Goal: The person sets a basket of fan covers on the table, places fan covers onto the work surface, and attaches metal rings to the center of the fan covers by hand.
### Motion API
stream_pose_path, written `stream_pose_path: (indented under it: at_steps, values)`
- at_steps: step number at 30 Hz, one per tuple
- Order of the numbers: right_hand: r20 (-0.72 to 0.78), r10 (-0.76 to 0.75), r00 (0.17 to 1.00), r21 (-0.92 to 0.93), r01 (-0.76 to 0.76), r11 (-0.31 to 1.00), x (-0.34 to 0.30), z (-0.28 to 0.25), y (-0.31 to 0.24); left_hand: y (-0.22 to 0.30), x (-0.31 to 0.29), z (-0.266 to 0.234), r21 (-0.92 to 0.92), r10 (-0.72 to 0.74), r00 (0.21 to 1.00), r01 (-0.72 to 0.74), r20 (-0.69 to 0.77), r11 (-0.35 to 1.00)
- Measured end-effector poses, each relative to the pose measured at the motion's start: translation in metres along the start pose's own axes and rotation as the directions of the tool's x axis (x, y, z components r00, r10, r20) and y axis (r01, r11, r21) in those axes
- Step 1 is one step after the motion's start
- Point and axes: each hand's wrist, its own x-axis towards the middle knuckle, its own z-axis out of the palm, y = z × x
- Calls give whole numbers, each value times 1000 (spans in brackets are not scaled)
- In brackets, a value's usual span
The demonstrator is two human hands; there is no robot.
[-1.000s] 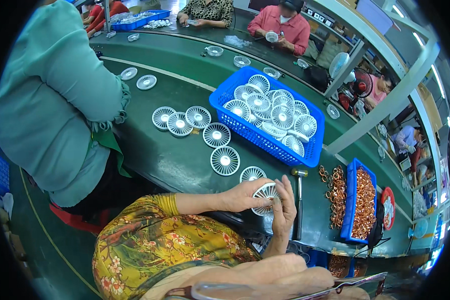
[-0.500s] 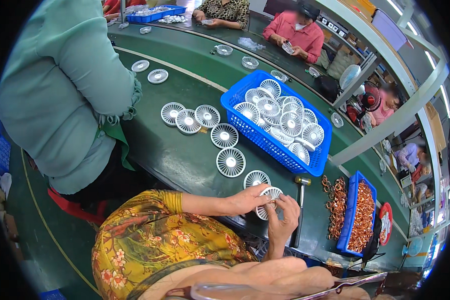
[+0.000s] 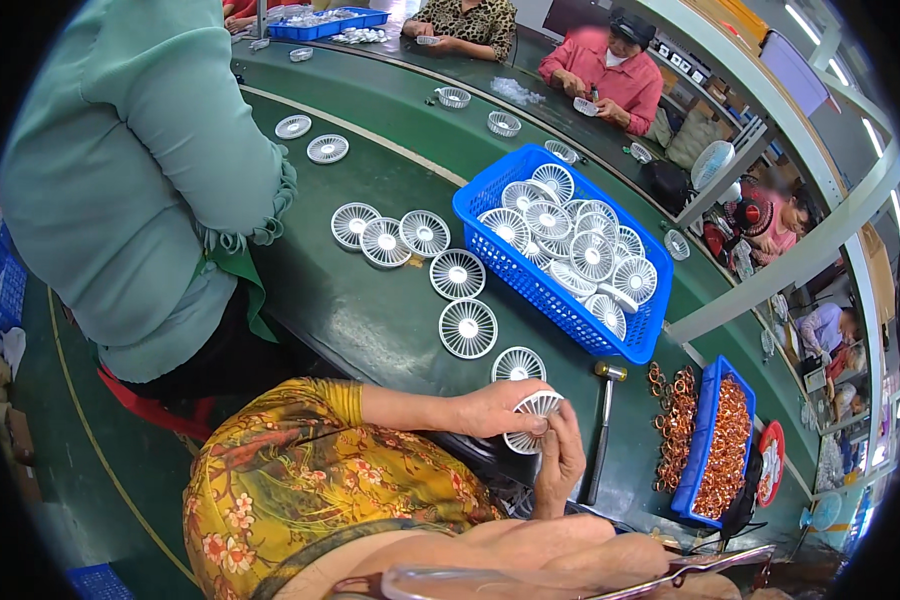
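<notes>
Both of my hands are on one white round slatted grille (image 3: 538,404), held tilted just above the near edge of the green table. My left hand (image 3: 492,408) grips its left side, with the thumb across the face. The fingers of my right hand (image 3: 562,450) press on its right side and partly cover it. Whether a small part sits under those fingers is hidden. Just beyond my hands lies another white grille (image 3: 519,364). A hammer (image 3: 603,425) with a brass-coloured head and dark handle rests to the right of my right hand.
Several grilles (image 3: 468,328) lie leftward along the table. A blue basket (image 3: 530,290) heaped with grilles stands beyond. At right are loose copper-coloured rings (image 3: 677,430) and a blue tray (image 3: 692,470) full of them. A person in green (image 3: 140,200) is close at left; others work across the belt.
My right fingers have closed in over the grille's right side, where they were more spread before. The whole view has shifted slightly. The grille stays in my hands.
</notes>
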Motion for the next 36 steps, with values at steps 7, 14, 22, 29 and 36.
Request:
stream_pose_path:
  at_steps: [7, 14, 22, 29, 36]
  values:
    - [166, 272, 948, 345, -314, 884, 8, -10, -6, 3, 0, 5, 356, 206, 979, -189, -9, 915]
    - [154, 271, 950, 361, -309, 880, 5, -20, 4, -4, 0, 9, 399, 213, 976, -214, 47, 892]
    - [-72, -57, 996, -786, -21, 618, 67, -115, 48, -33, 14, 9, 872, 510, 856, -313, 87, 377]
    - [-102, -136, 985, -969, -68, 238, 62, -154, 97, -37, -7, -39, 969, 288, 926, 227, -244, 94]
    - [-85, -237, 968, -976, -32, 217, 65, -151, 85, -2, 10, -55, 974, 337, 940, -35, -44, 225]
